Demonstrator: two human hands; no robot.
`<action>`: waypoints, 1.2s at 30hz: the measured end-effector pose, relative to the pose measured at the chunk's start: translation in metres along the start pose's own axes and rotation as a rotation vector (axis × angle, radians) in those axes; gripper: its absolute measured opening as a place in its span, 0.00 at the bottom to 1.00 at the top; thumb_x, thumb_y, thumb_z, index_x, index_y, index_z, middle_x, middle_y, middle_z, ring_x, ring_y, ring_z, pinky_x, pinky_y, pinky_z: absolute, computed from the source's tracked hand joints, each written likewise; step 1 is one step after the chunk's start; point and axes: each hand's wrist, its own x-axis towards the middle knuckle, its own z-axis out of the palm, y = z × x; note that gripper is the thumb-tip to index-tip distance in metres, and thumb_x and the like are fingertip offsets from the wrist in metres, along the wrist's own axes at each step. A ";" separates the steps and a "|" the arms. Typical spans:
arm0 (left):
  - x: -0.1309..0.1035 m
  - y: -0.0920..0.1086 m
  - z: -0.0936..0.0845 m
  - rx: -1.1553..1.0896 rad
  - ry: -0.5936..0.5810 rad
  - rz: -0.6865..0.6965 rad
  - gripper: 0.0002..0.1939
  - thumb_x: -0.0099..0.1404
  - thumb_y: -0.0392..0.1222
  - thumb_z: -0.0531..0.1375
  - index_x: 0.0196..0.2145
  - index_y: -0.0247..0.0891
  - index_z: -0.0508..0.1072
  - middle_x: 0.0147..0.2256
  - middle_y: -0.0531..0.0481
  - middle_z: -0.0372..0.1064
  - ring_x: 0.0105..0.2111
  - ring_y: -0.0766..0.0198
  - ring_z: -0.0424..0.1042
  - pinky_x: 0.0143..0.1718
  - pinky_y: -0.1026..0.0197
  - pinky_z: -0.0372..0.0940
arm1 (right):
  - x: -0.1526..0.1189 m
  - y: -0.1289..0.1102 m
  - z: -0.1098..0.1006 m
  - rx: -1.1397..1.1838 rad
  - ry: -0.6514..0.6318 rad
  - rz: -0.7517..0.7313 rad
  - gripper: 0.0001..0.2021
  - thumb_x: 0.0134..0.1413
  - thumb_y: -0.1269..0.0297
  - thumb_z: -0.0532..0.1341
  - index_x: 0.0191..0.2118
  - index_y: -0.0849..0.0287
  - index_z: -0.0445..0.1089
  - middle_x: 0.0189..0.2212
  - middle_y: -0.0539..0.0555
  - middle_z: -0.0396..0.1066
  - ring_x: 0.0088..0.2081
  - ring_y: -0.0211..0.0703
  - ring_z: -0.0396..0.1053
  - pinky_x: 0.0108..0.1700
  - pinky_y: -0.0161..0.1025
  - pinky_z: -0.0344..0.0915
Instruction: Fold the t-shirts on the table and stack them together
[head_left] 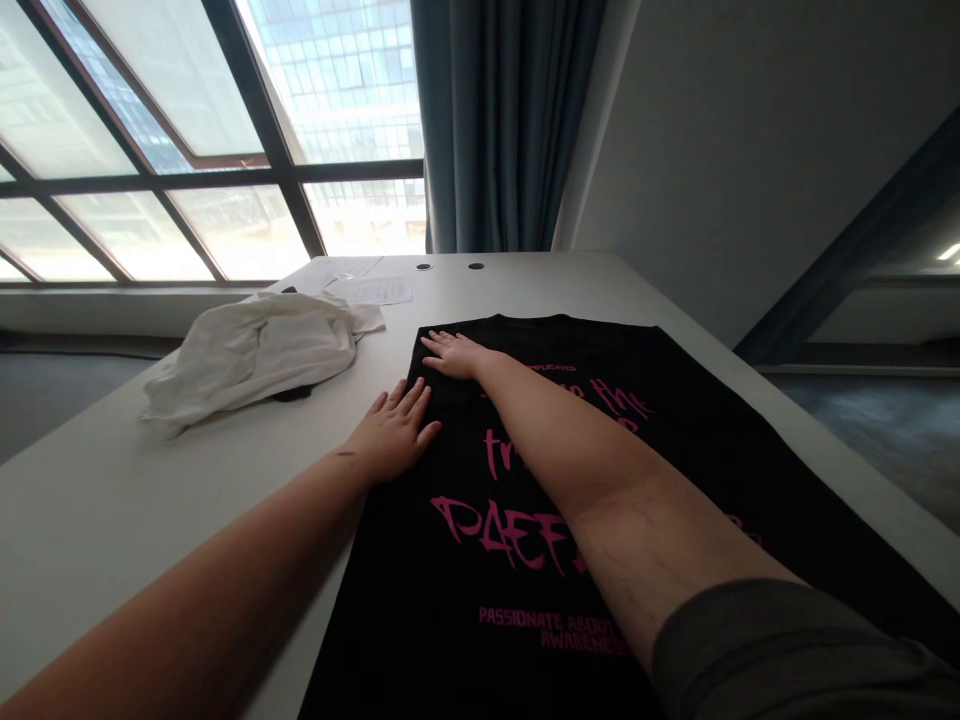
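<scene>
A black T-shirt (405, 620) with pink lettering lies spread out flat, its far edge toward the window side. My right hand (452, 355) rests palm down on its far left corner, fingers stretched out and pointing left. Just nearer to me, my left hand (394, 430) lies across the shirt's left edge with its fingers apart, partly on the cloth and partly over the table. Neither hand grips anything. My right forearm crosses the shirt and covers part of the print.
The shirt lies on a white table (187, 510). A crumpled white garment (262, 345) sits left of it, near some papers (371, 290). Two cable holes (476, 266) show at the far end. Beyond stand a blue curtain (502, 130) and a large window (352, 90).
</scene>
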 end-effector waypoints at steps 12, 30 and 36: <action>-0.125 0.038 -0.011 -0.218 -0.021 0.329 0.34 0.79 0.60 0.51 0.77 0.58 0.49 0.77 0.52 0.40 0.76 0.47 0.44 0.74 0.38 0.49 | -0.015 -0.011 -0.001 -0.043 0.103 0.110 0.33 0.75 0.48 0.50 0.76 0.61 0.57 0.77 0.62 0.48 0.77 0.58 0.47 0.75 0.54 0.45; -0.130 0.019 -0.011 -0.227 -0.013 0.216 0.34 0.78 0.60 0.51 0.76 0.48 0.56 0.76 0.44 0.44 0.75 0.44 0.48 0.73 0.34 0.47 | -0.220 0.008 0.001 -0.110 0.028 0.371 0.38 0.74 0.45 0.47 0.79 0.63 0.48 0.79 0.63 0.40 0.78 0.56 0.38 0.77 0.53 0.39; -0.133 0.018 -0.006 -0.214 0.003 0.227 0.34 0.79 0.59 0.51 0.76 0.47 0.57 0.75 0.42 0.45 0.75 0.44 0.47 0.73 0.34 0.46 | -0.325 0.022 0.005 -0.069 0.089 0.259 0.35 0.72 0.44 0.50 0.77 0.52 0.55 0.77 0.58 0.46 0.77 0.55 0.44 0.77 0.56 0.43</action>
